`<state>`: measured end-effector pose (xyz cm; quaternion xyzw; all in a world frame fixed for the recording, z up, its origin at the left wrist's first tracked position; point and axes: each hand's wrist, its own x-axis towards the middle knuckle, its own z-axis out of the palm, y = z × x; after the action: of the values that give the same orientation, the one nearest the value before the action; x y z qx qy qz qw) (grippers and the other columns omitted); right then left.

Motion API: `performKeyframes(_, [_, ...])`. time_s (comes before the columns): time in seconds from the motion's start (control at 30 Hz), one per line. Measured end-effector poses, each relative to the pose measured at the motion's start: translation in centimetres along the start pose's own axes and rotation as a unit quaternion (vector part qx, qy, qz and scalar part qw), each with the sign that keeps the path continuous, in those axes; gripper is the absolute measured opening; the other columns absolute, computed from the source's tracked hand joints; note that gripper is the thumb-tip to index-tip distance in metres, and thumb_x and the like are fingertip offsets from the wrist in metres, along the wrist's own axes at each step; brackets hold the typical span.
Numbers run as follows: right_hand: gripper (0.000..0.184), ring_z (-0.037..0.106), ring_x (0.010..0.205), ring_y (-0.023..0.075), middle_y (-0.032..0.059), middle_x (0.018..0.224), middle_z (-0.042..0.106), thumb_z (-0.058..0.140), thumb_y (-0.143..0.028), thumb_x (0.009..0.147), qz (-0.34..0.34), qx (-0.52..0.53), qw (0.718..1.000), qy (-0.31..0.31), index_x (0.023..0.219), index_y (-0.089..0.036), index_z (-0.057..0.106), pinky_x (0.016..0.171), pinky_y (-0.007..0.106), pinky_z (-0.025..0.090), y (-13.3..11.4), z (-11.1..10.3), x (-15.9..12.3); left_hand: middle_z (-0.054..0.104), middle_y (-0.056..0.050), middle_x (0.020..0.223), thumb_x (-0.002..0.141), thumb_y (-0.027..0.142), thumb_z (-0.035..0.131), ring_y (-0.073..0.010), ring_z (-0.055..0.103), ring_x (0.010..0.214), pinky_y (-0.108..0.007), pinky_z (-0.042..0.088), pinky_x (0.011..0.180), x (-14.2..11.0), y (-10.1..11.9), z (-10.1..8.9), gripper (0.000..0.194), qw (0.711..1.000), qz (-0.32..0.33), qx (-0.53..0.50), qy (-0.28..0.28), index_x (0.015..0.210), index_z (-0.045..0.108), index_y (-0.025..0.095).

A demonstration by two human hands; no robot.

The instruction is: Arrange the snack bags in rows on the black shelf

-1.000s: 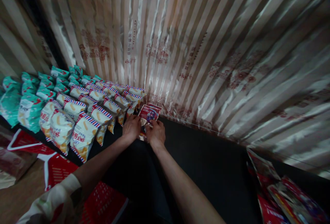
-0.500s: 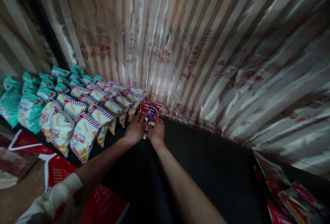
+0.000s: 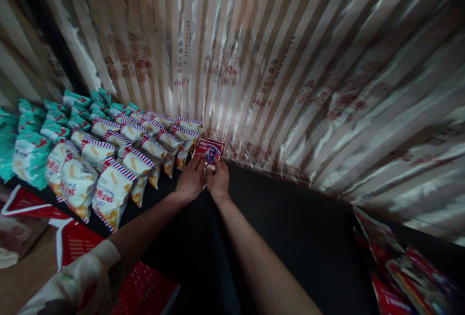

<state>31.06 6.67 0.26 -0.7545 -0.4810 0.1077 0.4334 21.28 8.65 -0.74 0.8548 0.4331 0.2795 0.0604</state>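
Note:
Both my hands meet at the back of a dark shelf [image 3: 290, 237], against a striped shiny backdrop [image 3: 290, 73]. My left hand [image 3: 191, 182] and my right hand [image 3: 218, 179] are side by side, fingers closed on the lower edge of a red snack packet [image 3: 209, 150] that stands upright against the backdrop. The packet has a blue and white picture on its front. Right beside it, to the left, stand rows of white snack bags with red and blue striped tops [image 3: 145, 153].
Teal snack bags [image 3: 32, 145] fill the far left of the shelf. A red plastic crate [image 3: 109, 276] sits below the shelf at lower left. More red packets [image 3: 403, 271] lie in a heap at the lower right.
Both hands have pushed the red packet farther back until it stands against the backdrop. The view has shifted slightly.

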Motion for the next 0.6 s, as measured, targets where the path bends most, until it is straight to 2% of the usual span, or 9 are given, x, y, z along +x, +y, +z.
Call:
performKeyframes(0.13, [0.041, 0.043, 0.123, 0.0245, 0.0158, 0.131, 0.049, 0.048, -0.010, 0.076, -0.004, -0.003, 1.000, 0.010, 0.114, -0.012, 0.060, 0.101, 0.038, 0.036, -0.1, -1.8, -1.1, 0.047, -0.018, 0.134, 0.090, 0.020, 0.033, -0.0254, 0.034, 0.133, -0.043, 0.031, 0.110, -0.2, 0.0, -0.1, 0.039, 1.000, 0.003, 0.001, 0.018, 0.124, 0.047, 0.008])
performKeyframes(0.3, [0.036, 0.044, 0.123, 0.0222, 0.0133, 0.131, 0.049, 0.049, -0.013, 0.077, -0.023, -0.019, 0.999, 0.034, 0.111, -0.014, 0.061, 0.102, 0.037, 0.037, 1.0, -6.5, -3.2, 0.042, -0.015, 0.139, 0.089, 0.025, 0.034, -0.0280, 0.029, 0.135, -0.050, 0.029, 0.110, -0.7, 1.2, -1.1, 0.039, 0.997, 0.037, -0.038, 0.047, 0.122, 0.048, 0.012])
performKeyframes(0.47, [0.034, 0.045, 0.122, 0.0197, 0.0098, 0.132, 0.050, 0.047, -0.016, 0.080, -0.050, -0.069, 0.994, 0.072, 0.110, -0.017, 0.061, 0.103, 0.036, 0.035, 3.4, -13.5, -5.8, 0.042, -0.011, 0.140, 0.089, 0.026, 0.034, -0.0269, 0.035, 0.132, -0.046, 0.033, 0.108, -1.8, 5.4, -2.7, 0.035, 0.996, 0.060, -0.066, 0.027, 0.115, 0.055, 0.016])
performKeyframes(0.6, [0.035, 0.040, 0.125, 0.0226, 0.0102, 0.135, 0.047, 0.044, -0.022, 0.084, -0.064, -0.175, 0.975, 0.122, 0.115, -0.016, 0.059, 0.104, 0.040, 0.033, 6.9, -20.8, -7.9, 0.041, -0.010, 0.141, 0.089, 0.027, 0.034, -0.0250, 0.044, 0.126, -0.041, 0.038, 0.106, -3.7, 9.8, -3.7, 0.036, 0.991, 0.070, -0.111, -0.004, 0.111, 0.059, 0.015])
